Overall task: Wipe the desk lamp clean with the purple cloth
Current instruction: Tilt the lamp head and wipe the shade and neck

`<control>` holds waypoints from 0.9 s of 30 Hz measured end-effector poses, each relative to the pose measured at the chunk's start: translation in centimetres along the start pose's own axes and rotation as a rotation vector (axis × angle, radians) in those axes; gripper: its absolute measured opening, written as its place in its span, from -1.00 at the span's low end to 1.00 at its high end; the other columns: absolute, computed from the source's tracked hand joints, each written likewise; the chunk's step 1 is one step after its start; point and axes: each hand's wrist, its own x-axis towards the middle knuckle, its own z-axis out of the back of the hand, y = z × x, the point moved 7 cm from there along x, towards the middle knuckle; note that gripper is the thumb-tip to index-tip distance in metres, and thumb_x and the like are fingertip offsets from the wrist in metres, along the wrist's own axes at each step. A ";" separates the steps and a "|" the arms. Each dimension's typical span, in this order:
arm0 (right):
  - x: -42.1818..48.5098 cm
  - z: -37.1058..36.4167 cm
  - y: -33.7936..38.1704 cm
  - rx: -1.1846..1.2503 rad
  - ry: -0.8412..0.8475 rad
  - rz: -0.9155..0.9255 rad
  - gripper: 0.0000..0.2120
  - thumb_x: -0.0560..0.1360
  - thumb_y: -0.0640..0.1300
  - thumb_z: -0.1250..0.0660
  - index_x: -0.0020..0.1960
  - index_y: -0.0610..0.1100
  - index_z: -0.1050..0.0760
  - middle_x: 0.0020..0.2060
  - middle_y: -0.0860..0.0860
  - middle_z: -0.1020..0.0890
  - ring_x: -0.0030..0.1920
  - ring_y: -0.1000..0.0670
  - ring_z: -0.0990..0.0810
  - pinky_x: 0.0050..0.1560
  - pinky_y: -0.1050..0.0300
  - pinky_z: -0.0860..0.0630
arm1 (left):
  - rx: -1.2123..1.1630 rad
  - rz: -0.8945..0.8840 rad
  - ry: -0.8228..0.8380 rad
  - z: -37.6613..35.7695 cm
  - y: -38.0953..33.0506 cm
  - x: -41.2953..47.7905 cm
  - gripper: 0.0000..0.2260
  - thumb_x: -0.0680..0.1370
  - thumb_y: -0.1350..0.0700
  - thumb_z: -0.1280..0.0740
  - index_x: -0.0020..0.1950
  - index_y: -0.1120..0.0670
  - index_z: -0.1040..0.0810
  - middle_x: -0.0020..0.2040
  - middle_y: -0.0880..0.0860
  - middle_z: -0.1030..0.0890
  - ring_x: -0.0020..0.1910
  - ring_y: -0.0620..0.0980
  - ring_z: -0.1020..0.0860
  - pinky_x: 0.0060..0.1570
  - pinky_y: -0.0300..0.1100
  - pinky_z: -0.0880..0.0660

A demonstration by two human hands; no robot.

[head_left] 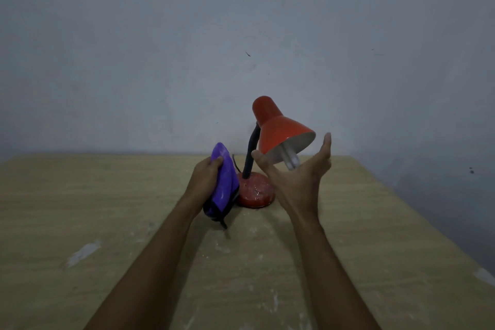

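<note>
A red desk lamp [278, 126] stands on the wooden table [107, 209], with a black bendy neck, a round red base [254, 193] speckled with white dust, and a white bulb showing under the shade. My left hand [206, 177] grips a bunched purple cloth [223, 182] with dark edging, held just left of the base. My right hand [297, 174] is spread with the palm up, right below the shade's rim, thumb and fingers straight. Whether it touches the shade I cannot tell.
The table top carries white dust patches and smears, mostly near its front and left. A grey wall [241, 35] rises directly behind the table. The table's right edge runs diagonally at the right.
</note>
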 end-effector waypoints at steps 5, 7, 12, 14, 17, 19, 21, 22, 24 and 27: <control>1.5 -1.1 -0.9 0.079 0.065 0.060 0.29 0.15 0.42 -0.60 0.62 0.29 0.13 0.63 -0.04 -0.18 0.56 -0.05 -0.31 0.42 -0.27 -0.46 | 0.287 -0.033 0.250 -3.1 3.5 1.8 -0.73 0.75 -0.05 -0.14 0.10 0.05 -0.58 0.00 0.05 -0.64 -0.03 0.11 -0.61 -0.01 0.00 -0.51; 2.3 -0.6 -1.5 0.091 0.053 0.074 0.24 0.17 0.42 -0.59 0.61 0.32 0.11 0.61 -0.05 -0.25 0.52 -0.05 -0.38 0.38 -0.25 -0.50 | 0.338 -0.037 0.287 -3.8 4.0 1.9 -0.70 0.75 -0.08 -0.12 0.20 0.07 -0.54 0.07 0.08 -0.63 0.01 0.09 -0.60 -0.02 -0.04 -0.50; 5.5 1.0 -3.5 0.164 0.179 0.019 0.20 0.19 0.30 -0.58 0.62 0.30 0.07 0.55 -0.10 -0.31 0.46 -0.09 -0.45 0.38 -0.23 -0.50 | 0.465 -0.074 0.279 -4.8 4.7 1.8 -0.74 0.75 -0.12 -0.11 0.16 0.03 -0.47 0.04 0.02 -0.59 -0.08 -0.07 -0.54 -0.17 -0.15 -0.40; 6.9 1.6 -4.3 0.175 0.243 0.003 0.18 0.21 0.26 -0.59 0.62 0.29 0.05 0.52 -0.12 -0.36 0.43 -0.10 -0.49 0.38 -0.24 -0.50 | 0.430 -0.094 0.264 -5.2 4.3 1.7 -0.75 0.74 -0.11 -0.12 0.15 0.02 -0.48 0.05 0.02 -0.59 -0.08 -0.08 -0.54 -0.17 -0.15 -0.39; 8.5 2.3 -5.3 0.191 0.313 -0.011 0.11 0.25 0.19 -0.59 0.62 0.29 0.00 0.43 -0.08 -0.48 0.36 -0.04 -0.56 0.38 -0.20 -0.51 | 0.327 -0.131 0.139 -4.9 1.8 1.8 -0.75 0.75 -0.08 -0.13 0.21 0.04 -0.49 0.08 0.03 -0.60 -0.10 -0.14 -0.51 -0.21 -0.26 -0.38; 9.3 2.3 -5.5 0.195 0.341 -0.003 0.09 0.26 0.16 -0.57 0.63 0.28 -0.03 0.39 -0.02 -0.51 0.32 0.05 -0.58 0.36 -0.12 -0.53 | 0.228 -0.174 0.007 -4.4 -0.6 1.9 -0.71 0.75 -0.08 -0.14 0.28 0.07 -0.50 0.12 0.06 -0.62 -0.10 -0.16 -0.52 -0.24 -0.32 -0.38; 9.8 2.1 -5.7 0.206 0.355 0.001 0.09 0.27 0.15 -0.57 0.63 0.25 -0.03 0.38 0.03 -0.50 0.29 0.10 -0.59 0.32 -0.03 -0.55 | 0.130 -0.260 -0.093 -4.2 -3.5 1.7 -0.67 0.74 -0.10 -0.16 0.39 0.06 -0.47 0.14 0.00 -0.61 -0.09 -0.21 -0.53 -0.25 -0.40 -0.38; 10.0 2.0 -5.8 0.210 0.358 -0.001 0.09 0.26 0.15 -0.56 0.64 0.24 -0.03 0.38 0.05 -0.49 0.29 0.13 -0.58 0.30 0.00 -0.55 | 0.087 -0.314 -0.120 -4.4 -4.9 1.6 -0.64 0.74 -0.10 -0.17 0.48 0.02 -0.40 0.15 -0.05 -0.58 -0.08 -0.22 -0.54 -0.25 -0.43 -0.40; 10.3 1.8 -6.0 0.223 0.363 -0.004 0.10 0.26 0.15 -0.56 0.64 0.23 -0.02 0.37 0.08 -0.48 0.26 0.20 -0.59 0.25 0.07 -0.55 | 0.004 -0.415 -0.132 -5.3 -7.6 1.6 -0.60 0.72 -0.13 -0.20 0.55 -0.11 -0.27 0.11 -0.08 -0.59 -0.08 -0.17 -0.61 -0.29 -0.43 -0.50; 10.5 1.9 -6.2 0.258 0.357 0.001 0.07 0.27 0.08 -0.58 0.64 0.19 -0.07 0.36 0.02 -0.53 0.27 0.13 -0.61 0.26 0.03 -0.57 | -0.067 -0.485 -0.125 -7.5 -9.8 2.3 -0.69 0.71 -0.16 -0.23 0.45 -0.21 -0.35 0.07 -0.04 -0.64 -0.07 -0.13 -0.65 -0.24 -0.33 -0.59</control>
